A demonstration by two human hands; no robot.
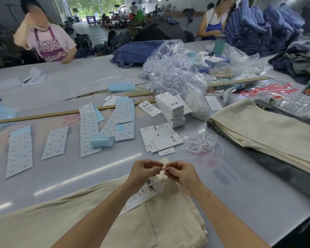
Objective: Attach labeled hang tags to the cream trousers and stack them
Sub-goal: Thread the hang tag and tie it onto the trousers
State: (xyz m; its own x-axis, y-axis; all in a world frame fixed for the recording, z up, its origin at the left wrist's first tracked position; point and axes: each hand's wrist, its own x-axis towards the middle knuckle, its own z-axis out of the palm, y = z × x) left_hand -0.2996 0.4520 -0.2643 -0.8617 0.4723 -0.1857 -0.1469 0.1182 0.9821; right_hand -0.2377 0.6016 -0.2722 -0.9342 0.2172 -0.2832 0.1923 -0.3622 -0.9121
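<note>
1. Landmark taken: the cream trousers [100,221], folded, lying on the grey table [240,194] at its near edge, directly below the camera.
2. Left hand [143,171] was above the trousers' far end, fingers curled, thumb and fingertips pinching one end of a thin white string [164,173].
3. Right hand [182,174] was just beside it, fingers curled, pinching the same string; the two sets of fingertips nearly met.
4. A white hang tag [143,196] with black characters hung below the left hand and rested on the trousers, tilted, its punched hole near the string. Whether the string passed through the hole could not be told.
5. Beyond the trousers, near, lay a loose tangle of white strings [202,143].
6. Left of that tangle, farther out from the trousers, sat a few loose white tags [159,140], and beyond them a tall stack of tags [172,111].
7. Left of the trousers and beyond, sheets of printed labels [89,129] on blue backing lay spread in strips.
8. Right of the trousers, well apart, more cream trousers were stacked [268,133] on a dark grey cloth.
9. Far beyond the trousers: a wooden ruler [61,113], a heap of clear plastic bags [174,72], folded blue garments [136,51].
10. Two people in aprons stood at the table's far side.
</note>
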